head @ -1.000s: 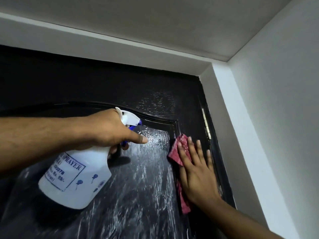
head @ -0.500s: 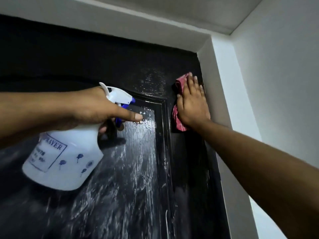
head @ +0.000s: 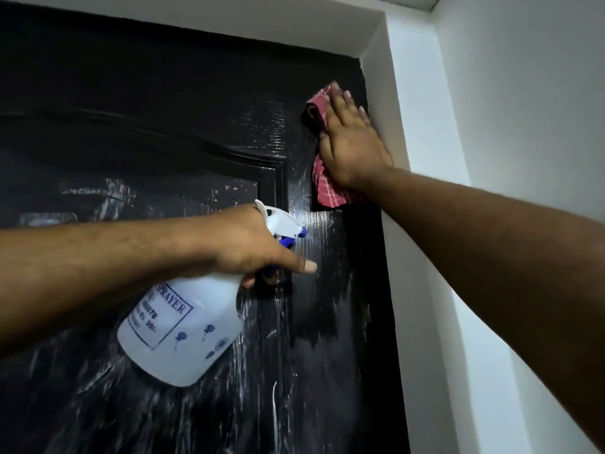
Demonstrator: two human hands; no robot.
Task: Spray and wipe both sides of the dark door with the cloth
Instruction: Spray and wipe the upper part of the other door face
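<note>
The dark panelled door (head: 147, 103) fills the view, glossy and streaked with wet marks across its lower half. My right hand (head: 352, 142) lies flat with straight fingers on a red checked cloth (head: 327, 188), pressing it against the door's upper right corner beside the frame. My left hand (head: 252, 244) grips the neck of a white spray bottle (head: 183, 332) with a blue trigger, its nozzle close to the door's right stile; my index finger sticks out straight past the trigger.
A white door frame (head: 389, 132) and white wall (head: 523, 109) run down the right side. The white lintel (head: 229, 14) tops the door, close above the cloth.
My right hand has slid the cloth upward along the right stile to the door's top corner. The spray bottle has shifted right towards the stile.
</note>
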